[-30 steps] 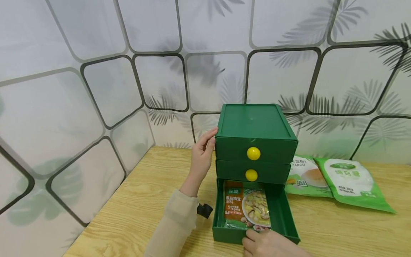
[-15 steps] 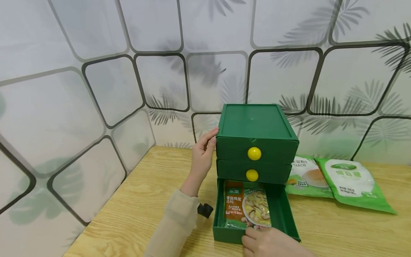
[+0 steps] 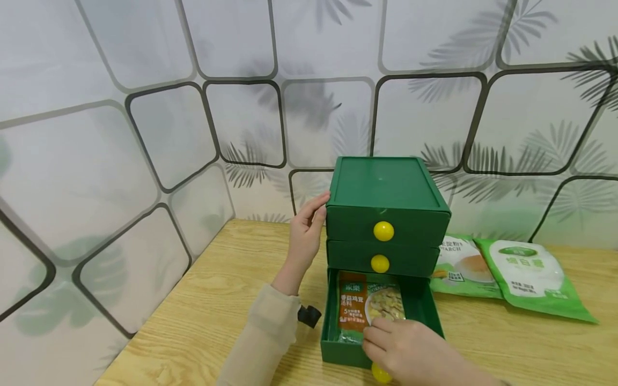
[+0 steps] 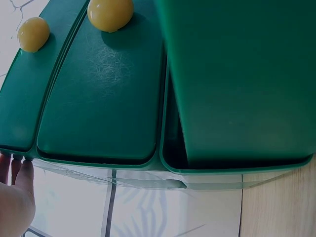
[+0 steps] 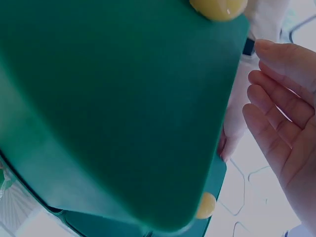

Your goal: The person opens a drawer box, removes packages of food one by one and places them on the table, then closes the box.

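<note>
A green desktop cabinet [image 3: 386,185] stands on the table with its bottom drawer [image 3: 344,353] pulled out and the upper two closed. Inside that drawer lies a brown-and-green soup mix packet [image 3: 351,306]. My left hand [image 3: 304,236] rests its fingertips against the cabinet's upper left side; the left wrist view catches this hand [image 4: 17,200] at the edge. Over the drawer's front edge hovers my right hand [image 3: 407,351], just above the yellow knob [image 3: 381,373]. The right wrist view shows the right hand [image 5: 289,108] with loosely bent fingers, holding nothing, apart from the drawer front.
Right of the cabinet lie a starch bag [image 3: 465,271] and another green-and-white bag [image 3: 531,276], side by side. Two more yellow knobs mark the upper drawers [image 3: 410,228]. A patterned cloth wall [image 3: 328,118] rises behind the wooden table [image 3: 193,316].
My right hand has lifted from the open drawer's front, up and slightly forward, and the knob below now shows. The left hand and the drawer stay as they were.
</note>
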`<action>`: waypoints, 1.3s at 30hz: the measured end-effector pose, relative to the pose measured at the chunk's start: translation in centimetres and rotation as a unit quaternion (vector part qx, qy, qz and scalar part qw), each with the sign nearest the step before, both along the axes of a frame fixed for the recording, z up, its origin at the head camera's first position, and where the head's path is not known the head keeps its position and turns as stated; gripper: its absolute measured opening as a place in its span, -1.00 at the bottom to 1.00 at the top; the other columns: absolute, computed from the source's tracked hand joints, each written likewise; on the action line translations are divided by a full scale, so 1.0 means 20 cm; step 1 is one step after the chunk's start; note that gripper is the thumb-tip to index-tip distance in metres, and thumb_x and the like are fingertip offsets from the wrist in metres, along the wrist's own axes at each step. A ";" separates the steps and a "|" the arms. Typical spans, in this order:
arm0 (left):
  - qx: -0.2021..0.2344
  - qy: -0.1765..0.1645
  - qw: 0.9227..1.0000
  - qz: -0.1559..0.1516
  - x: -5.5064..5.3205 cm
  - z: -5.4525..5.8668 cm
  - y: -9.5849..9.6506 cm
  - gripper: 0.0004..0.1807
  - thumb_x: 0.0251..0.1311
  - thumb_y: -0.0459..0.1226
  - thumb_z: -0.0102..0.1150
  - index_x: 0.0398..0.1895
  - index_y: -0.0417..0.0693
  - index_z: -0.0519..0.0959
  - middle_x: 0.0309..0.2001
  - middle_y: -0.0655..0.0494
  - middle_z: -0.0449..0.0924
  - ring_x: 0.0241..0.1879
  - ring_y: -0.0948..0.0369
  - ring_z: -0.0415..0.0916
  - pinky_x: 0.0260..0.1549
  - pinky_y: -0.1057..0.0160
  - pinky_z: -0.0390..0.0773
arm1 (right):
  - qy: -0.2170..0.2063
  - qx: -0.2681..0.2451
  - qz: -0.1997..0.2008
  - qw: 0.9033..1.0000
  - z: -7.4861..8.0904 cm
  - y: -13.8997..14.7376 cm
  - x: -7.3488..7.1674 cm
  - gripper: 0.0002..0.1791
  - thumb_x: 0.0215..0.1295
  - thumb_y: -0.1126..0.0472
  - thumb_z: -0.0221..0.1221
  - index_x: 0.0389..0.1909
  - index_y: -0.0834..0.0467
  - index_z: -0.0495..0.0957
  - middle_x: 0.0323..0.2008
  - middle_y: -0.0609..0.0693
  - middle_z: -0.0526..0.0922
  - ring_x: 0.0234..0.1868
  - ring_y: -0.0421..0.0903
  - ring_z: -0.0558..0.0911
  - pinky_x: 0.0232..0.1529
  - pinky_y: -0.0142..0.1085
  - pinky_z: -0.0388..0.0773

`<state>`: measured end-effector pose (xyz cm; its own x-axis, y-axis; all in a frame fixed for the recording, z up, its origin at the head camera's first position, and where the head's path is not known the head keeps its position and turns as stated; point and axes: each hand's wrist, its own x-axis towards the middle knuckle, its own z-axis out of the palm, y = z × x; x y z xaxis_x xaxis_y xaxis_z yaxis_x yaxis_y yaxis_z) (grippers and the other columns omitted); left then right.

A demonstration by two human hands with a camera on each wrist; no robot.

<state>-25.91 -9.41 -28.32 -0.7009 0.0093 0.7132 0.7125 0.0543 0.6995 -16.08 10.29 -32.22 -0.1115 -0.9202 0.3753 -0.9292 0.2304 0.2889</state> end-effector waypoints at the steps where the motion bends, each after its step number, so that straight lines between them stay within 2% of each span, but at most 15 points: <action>1: 0.000 0.000 1.000 0.000 0.00 0.00 0.00 -0.69 0.27 -0.50 -0.20 0.03 -0.50 0.37 0.09 -0.29 0.33 0.14 0.02 0.23 0.01 0.16 0.34 | -0.004 -0.013 -0.002 1.000 0.00 0.00 0.00 -0.83 0.23 0.06 0.09 -0.38 0.04 0.59 -0.36 -0.16 0.57 -0.37 -0.25 0.46 -0.41 -0.55 0.43; 5: 0.001 0.000 1.000 -0.003 0.00 0.00 0.00 -0.69 0.26 -0.51 -0.21 0.03 -0.51 0.36 0.09 -0.30 0.32 0.15 0.01 0.22 0.03 0.16 0.32 | -0.016 -0.044 -0.014 0.999 0.02 0.01 -0.02 -0.79 0.33 0.16 -0.04 -0.36 0.04 0.58 -0.36 -0.17 0.56 -0.38 -0.26 0.46 -0.38 -0.53 0.45; 7: 0.002 -0.001 1.000 -0.005 0.00 0.00 0.00 -0.69 0.27 -0.51 -0.21 0.03 -0.51 0.36 0.10 -0.31 0.31 0.15 0.00 0.22 0.06 0.13 0.29 | -0.012 -0.058 -0.014 0.998 0.03 0.00 -0.02 -0.63 0.42 0.17 -0.23 -0.35 0.05 0.58 -0.36 -0.16 0.56 -0.37 -0.26 0.46 -0.39 -0.51 0.45; 12: -0.001 0.014 1.000 -0.004 -0.07 -0.06 -0.02 -0.68 0.29 -0.43 -0.19 0.05 -0.43 0.38 0.11 -0.21 0.34 0.15 0.12 0.24 0.06 0.19 0.31 | -0.016 -0.082 -0.006 0.997 0.04 0.00 -0.04 -0.54 0.44 0.15 -0.33 -0.35 0.06 0.59 -0.35 -0.16 0.55 -0.35 -0.25 0.47 -0.37 -0.51 0.46; 14: 0.000 0.020 1.000 -0.006 -0.08 -0.07 -0.02 -0.68 0.29 -0.44 -0.18 0.04 -0.43 0.39 0.10 -0.22 0.34 0.15 0.11 0.25 0.05 0.18 0.32 | -0.027 -0.093 -0.001 0.995 0.03 0.01 -0.05 -0.59 0.41 0.12 -0.27 -0.36 0.06 0.58 -0.35 -0.16 0.55 -0.35 -0.26 0.47 -0.36 -0.52 0.46; 19: 0.002 0.013 1.000 -0.007 -0.01 -0.01 0.00 -0.70 0.25 -0.53 -0.21 0.02 -0.53 0.36 0.08 -0.33 0.32 0.14 -0.02 0.22 0.05 0.12 0.31 | -0.074 -0.126 0.005 0.989 0.00 0.03 -0.09 -0.68 0.33 0.04 -0.14 -0.37 0.05 0.57 -0.35 -0.16 0.53 -0.37 -0.27 0.49 -0.36 -0.57 0.45; 23: -0.001 0.006 1.000 -0.003 0.00 0.00 0.00 -0.70 0.26 -0.53 -0.21 0.02 -0.53 0.36 0.08 -0.32 0.32 0.14 -0.01 0.22 0.05 0.14 0.31 | -0.098 -0.136 0.005 0.986 -0.02 0.05 -0.11 -0.79 0.26 0.05 0.02 -0.36 0.03 0.57 -0.34 -0.17 0.54 -0.36 -0.29 0.49 -0.36 -0.58 0.45; 25: -0.001 0.005 1.000 -0.003 0.00 0.00 0.00 -0.70 0.26 -0.53 -0.21 0.02 -0.53 0.36 0.09 -0.32 0.32 0.14 -0.01 0.22 0.05 0.14 0.31 | -0.108 -0.134 0.003 0.985 -0.02 0.05 -0.11 -0.90 0.15 0.10 0.17 -0.36 0.03 0.57 -0.34 -0.18 0.54 -0.35 -0.30 0.49 -0.36 -0.58 0.46; 28: 0.000 0.005 1.000 -0.005 0.00 0.00 0.00 -0.70 0.26 -0.52 -0.21 0.02 -0.52 0.36 0.09 -0.33 0.31 0.15 -0.01 0.22 0.05 0.13 0.31 | -0.120 -0.128 -0.005 0.984 -0.03 0.06 -0.12 -0.78 -0.10 0.21 0.35 -0.38 0.03 0.57 -0.34 -0.17 0.55 -0.34 -0.30 0.49 -0.36 -0.58 0.46; 31: -0.001 0.004 1.000 -0.007 -0.01 0.00 0.00 -0.69 0.27 -0.51 -0.22 0.03 -0.52 0.35 0.10 -0.32 0.30 0.16 0.00 0.21 0.07 0.14 0.28 | -0.129 -0.123 -0.019 0.984 -0.03 0.08 -0.13 -0.68 -0.28 0.28 0.41 -0.40 0.03 0.56 -0.34 -0.17 0.54 -0.34 -0.29 0.50 -0.37 -0.59 0.45; 33: -0.003 0.001 1.000 -0.009 -0.01 0.00 0.00 -0.69 0.27 -0.51 -0.22 0.04 -0.51 0.35 0.10 -0.31 0.30 0.16 0.01 0.20 0.09 0.16 0.27 | -0.135 -0.119 -0.027 0.983 -0.04 0.09 -0.13 -0.67 -0.30 0.28 0.41 -0.41 0.04 0.56 -0.34 -0.17 0.54 -0.34 -0.28 0.50 -0.38 -0.59 0.45; 39: -0.011 -0.004 1.000 -0.008 0.00 0.00 0.00 -0.68 0.28 -0.49 -0.22 0.05 -0.49 0.35 0.12 -0.28 0.29 0.17 0.03 0.19 0.10 0.19 0.26 | -0.150 -0.105 -0.046 0.982 -0.05 0.12 -0.15 -0.72 -0.20 0.24 0.38 -0.37 0.07 0.57 -0.31 -0.15 0.54 -0.33 -0.26 0.50 -0.41 -0.54 0.45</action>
